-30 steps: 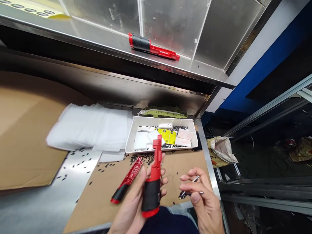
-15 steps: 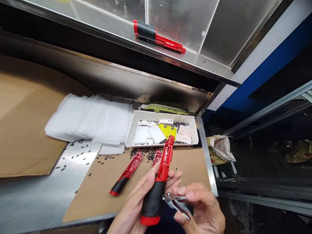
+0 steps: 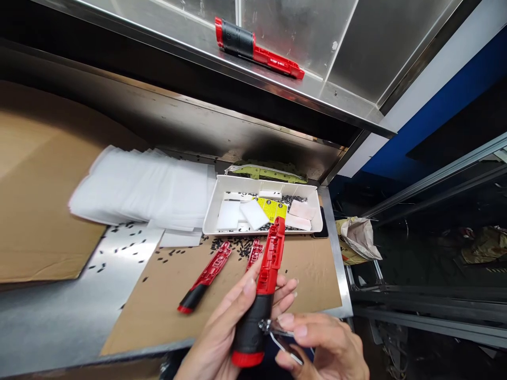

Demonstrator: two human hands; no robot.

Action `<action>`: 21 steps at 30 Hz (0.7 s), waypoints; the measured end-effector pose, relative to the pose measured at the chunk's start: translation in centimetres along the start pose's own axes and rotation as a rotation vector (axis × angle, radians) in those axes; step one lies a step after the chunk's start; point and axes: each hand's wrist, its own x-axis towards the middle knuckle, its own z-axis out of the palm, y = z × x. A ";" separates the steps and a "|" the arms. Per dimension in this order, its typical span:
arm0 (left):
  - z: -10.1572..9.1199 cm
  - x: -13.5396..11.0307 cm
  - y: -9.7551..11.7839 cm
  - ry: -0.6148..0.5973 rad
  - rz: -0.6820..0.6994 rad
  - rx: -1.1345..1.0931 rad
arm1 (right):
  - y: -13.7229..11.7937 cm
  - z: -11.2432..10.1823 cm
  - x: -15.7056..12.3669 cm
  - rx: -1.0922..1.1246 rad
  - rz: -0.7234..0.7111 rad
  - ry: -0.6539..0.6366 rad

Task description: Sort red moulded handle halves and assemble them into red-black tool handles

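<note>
My left hand (image 3: pixel 222 322) is wrapped round a red and black plastic housing (image 3: pixel 270 264), its black, red-rimmed end towards me and its slim red end pointing away. My right hand (image 3: pixel 327 345) pinches a silver nail clipper (image 3: pixel 283 338) by its spread lever and body. The clipper's head touches, or is very near, the right side of the black part. On the cardboard beyond my left hand lies another red and black housing (image 3: pixel 206 277). A further red piece (image 3: pixel 254 254) shows partly behind the held housing.
A white tray (image 3: pixel 209 224) holds white pads, a yellow label and small black bits. White foam sheets (image 3: pixel 146 190) are stacked to its left. On the metal shelf above rests another red and black housing (image 3: pixel 257 50). Black bits are scattered over the cardboard mat (image 3: pixel 158 306).
The clipper has moved slightly left and down with my right hand, its head now over the black part's edge. The housing stays in my left hand; the view has shifted a little.
</note>
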 end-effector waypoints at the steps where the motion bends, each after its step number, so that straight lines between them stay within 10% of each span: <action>1: -0.2 0.0 -0.1 -0.015 0.000 -0.006 | 0.0 -0.1 0.0 0.002 0.001 0.001; 21: -0.3 0.0 0.0 -0.088 -0.003 0.054 | -0.1 -1.3 -0.4 0.243 0.233 0.040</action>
